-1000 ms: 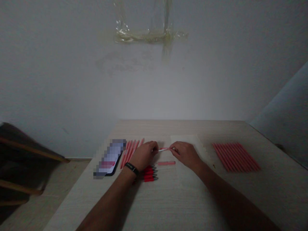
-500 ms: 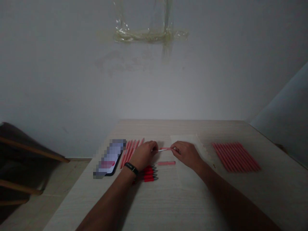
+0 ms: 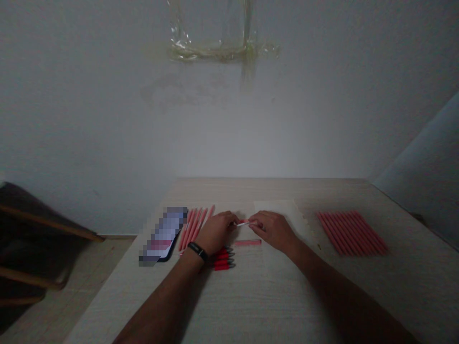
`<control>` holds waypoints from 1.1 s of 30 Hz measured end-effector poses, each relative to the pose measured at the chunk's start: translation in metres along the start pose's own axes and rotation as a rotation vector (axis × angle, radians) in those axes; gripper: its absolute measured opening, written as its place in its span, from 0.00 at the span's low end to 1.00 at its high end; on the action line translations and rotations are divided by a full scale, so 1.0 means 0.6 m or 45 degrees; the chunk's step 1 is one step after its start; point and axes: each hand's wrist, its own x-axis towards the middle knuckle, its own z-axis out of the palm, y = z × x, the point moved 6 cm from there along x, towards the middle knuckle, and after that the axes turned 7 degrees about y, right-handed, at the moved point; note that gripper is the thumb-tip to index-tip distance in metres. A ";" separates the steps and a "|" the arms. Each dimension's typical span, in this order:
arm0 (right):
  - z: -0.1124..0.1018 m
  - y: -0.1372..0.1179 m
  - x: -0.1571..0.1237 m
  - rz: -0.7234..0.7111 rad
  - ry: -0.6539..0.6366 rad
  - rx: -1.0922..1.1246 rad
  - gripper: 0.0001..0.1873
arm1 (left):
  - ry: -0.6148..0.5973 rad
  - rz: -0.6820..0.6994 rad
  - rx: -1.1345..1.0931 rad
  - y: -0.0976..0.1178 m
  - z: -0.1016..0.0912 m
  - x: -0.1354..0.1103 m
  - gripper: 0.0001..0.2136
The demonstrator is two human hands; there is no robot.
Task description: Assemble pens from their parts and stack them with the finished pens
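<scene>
My left hand (image 3: 216,231), with a black band at the wrist, and my right hand (image 3: 272,229) meet over the wooden table (image 3: 251,306). Both pinch a thin pen refill with a pink barrel (image 3: 245,222) held between them, the white part toward my left fingers. A loose pink pen cap (image 3: 247,242) lies just below. Several red pen tips (image 3: 224,258) sit under my left wrist. A row of pink barrels (image 3: 195,222) lies left of my left hand.
A phone (image 3: 164,236) lies left of the pink barrels. A neat row of assembled pink pens (image 3: 351,232) rests on the table's right side. A sheet of paper (image 3: 283,258) lies under my right hand. A dark chair (image 3: 32,239) stands at the left.
My hands have come closer together, and the visible length of refill between them has shortened. My right hand has shifted slightly left. Everything else stays where it was.
</scene>
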 end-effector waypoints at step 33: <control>-0.034 0.039 -0.007 0.069 0.157 -0.100 0.03 | 0.093 -0.137 0.034 -0.021 -0.004 -0.001 0.09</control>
